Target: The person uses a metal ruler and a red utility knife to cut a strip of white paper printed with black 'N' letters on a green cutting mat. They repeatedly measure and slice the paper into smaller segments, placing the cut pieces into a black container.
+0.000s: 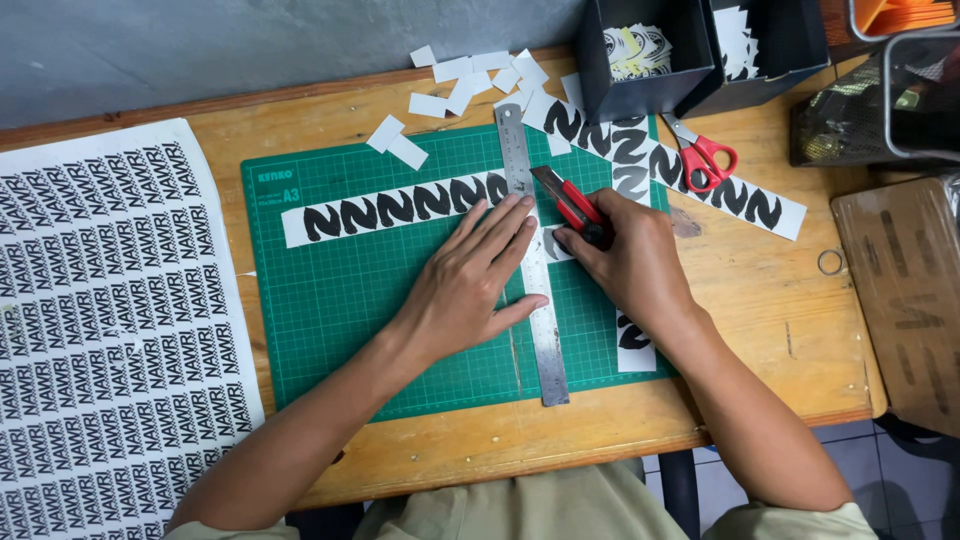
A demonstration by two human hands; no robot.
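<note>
Fingers of the left hand [470, 285] lay spread flat, pinning the steel ruler [531, 255] over the white lettered paper strip [400, 208] at frame centre, while the right hand [625, 262] wrapped closed around the red utility knife [568, 203], wanting steady pressure against the ruler's edge.

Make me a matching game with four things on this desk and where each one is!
Things:
1. Steel ruler
2. Red utility knife
3. Red-handled scissors
4. Big printed sticker sheet

Places:
A. On the wooden desk, left of the green cutting mat
B. Held in the right hand
C. Lying on a paper strip near the black boxes
D. Pressed flat under the left hand

Pairs: 1-D, 2-B, 3-C, 4-A
</note>
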